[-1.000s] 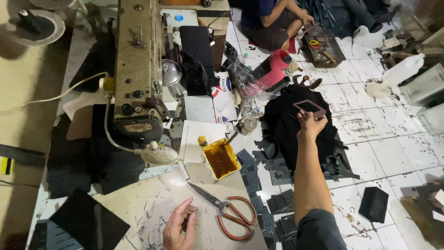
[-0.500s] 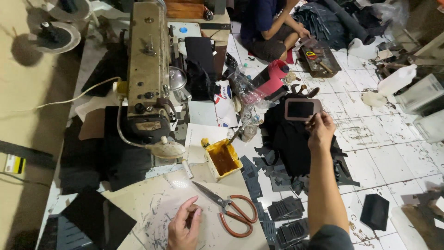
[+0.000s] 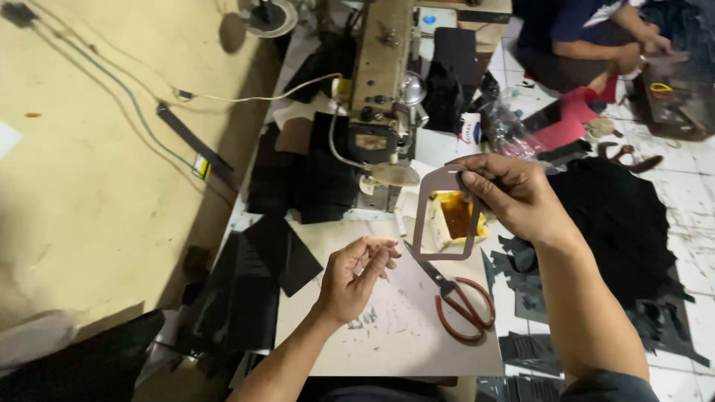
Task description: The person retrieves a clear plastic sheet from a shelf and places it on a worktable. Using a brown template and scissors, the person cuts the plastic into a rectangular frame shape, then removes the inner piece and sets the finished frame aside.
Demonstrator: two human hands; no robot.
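Brown leather, cut into a thin rectangular frame (image 3: 445, 212) with rounded corners and an open middle, hangs from the right hand (image 3: 510, 195) above the worktable (image 3: 417, 327). The thumb and fingers pinch its upper right corner, so the frame stands upright with its long axis running up and down, its top edge toward the sewing machine (image 3: 381, 82) and its lower edge toward the person. Through the opening a yellow glue tub (image 3: 456, 217) shows on the table behind. The left hand (image 3: 356, 277) floats low over the table with fingers loosely curled and nothing in them, just beside the red-handled scissors (image 3: 454, 296), whose blades point up toward the frame. Black cut pieces (image 3: 268, 260) lie along the left edge of the table, and a black heap (image 3: 618, 223) spreads on the tiled floor to the right. Half a second ago the right arm was stretched out over that heap with the frame held flat and crosswise; now it is drawn in over the table and the frame is turned on end.
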